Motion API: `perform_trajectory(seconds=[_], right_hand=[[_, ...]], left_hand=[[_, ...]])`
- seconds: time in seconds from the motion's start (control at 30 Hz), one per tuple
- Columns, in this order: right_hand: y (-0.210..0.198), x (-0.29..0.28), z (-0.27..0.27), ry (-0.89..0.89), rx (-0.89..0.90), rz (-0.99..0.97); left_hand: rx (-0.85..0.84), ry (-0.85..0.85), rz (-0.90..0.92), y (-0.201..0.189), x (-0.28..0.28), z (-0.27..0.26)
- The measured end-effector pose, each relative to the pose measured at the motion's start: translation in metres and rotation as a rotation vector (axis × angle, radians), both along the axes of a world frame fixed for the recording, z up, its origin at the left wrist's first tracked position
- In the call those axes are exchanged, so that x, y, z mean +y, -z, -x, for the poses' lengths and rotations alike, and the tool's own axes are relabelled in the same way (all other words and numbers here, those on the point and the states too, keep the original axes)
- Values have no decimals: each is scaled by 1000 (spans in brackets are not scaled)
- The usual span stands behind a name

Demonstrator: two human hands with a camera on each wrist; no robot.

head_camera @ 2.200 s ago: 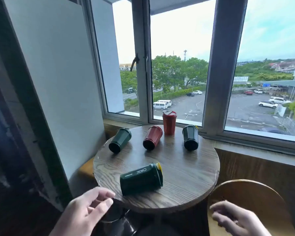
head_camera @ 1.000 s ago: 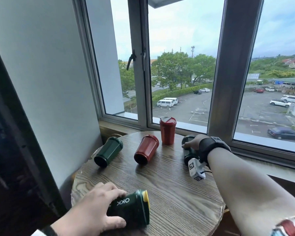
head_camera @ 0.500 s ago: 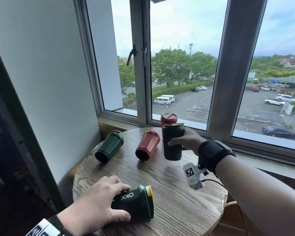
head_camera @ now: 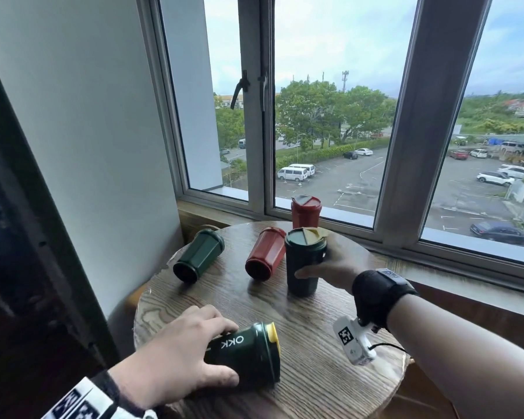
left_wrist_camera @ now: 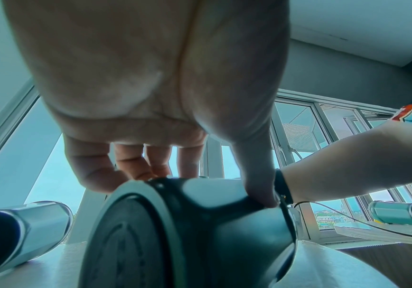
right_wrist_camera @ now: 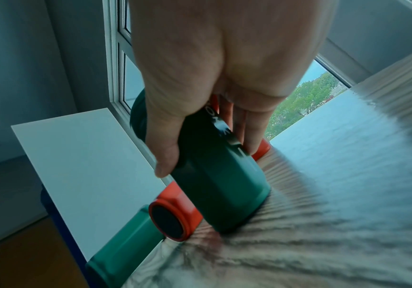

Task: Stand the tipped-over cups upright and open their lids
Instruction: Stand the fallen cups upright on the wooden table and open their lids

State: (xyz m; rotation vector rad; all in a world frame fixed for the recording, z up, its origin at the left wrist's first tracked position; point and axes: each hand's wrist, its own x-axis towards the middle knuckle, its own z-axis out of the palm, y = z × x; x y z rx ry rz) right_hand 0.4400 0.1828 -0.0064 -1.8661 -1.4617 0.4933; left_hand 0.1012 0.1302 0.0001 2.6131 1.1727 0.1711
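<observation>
While right hand (head_camera: 333,264) grips upright green cup (head_camera: 303,267) | left hand (head_camera: 176,358) grips tipped cup (head_camera: 248,355) at 6 o'clock on counter (head_camera: 315,373)

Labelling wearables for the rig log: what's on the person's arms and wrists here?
Right wrist: black strap carrying a small white camera module with a black-and-white square marker and a thin black cable. Left wrist: black cuff with a white, black-patterned band. Both hands bare, no gloves.
</observation>
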Motion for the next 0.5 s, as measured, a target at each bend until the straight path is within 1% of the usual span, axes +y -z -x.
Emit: perform_trajectory(seconds=[0.17,0.3,0.5], right_hand=[[-1,-4,1,-40,11,53],[1,-5,1,-40,2,17],[13,8,0,-51,95,17]], left_hand=[[11,4,13,-1,0,-2],[87,24,1,1,0,-5],[193,42,-77,4,0,-8]])
